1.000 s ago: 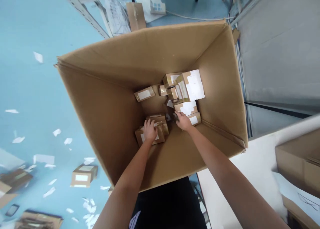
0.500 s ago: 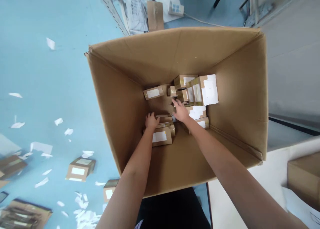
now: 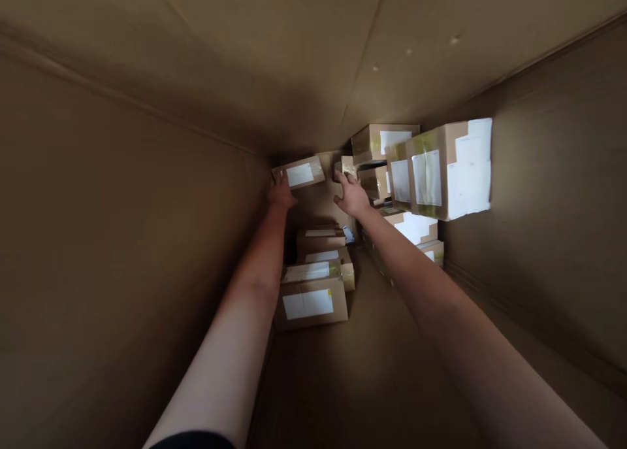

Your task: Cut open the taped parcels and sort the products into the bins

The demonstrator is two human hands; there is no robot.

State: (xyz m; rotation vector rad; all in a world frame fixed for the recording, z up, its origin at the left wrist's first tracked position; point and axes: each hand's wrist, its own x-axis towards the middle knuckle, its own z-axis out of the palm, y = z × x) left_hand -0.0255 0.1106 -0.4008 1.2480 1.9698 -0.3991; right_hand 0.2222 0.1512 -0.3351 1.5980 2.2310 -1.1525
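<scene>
Leaning deep into a big cardboard box (image 3: 122, 253), with brown walls closing in on every side. Looking past a large parcel (image 3: 448, 168) with white labels, sitting high on the right atop a pile (image 3: 414, 230) of smaller ones against the right wall. Looking over a labelled parcel (image 3: 313, 302) lying on the box floor just beside the left forearm, with more stacked behind it. Touching, with the left hand (image 3: 281, 194), the near left end of a flat parcel (image 3: 300, 174) lying in the far left corner, with fingers bent against its edge, not showing whether gripping or only pressing. Stretching the right hand (image 3: 351, 197) open, fingers spread, toward a small packet (image 3: 347, 168) at the fingertips, sitting between the flat parcel and the pile.
</scene>
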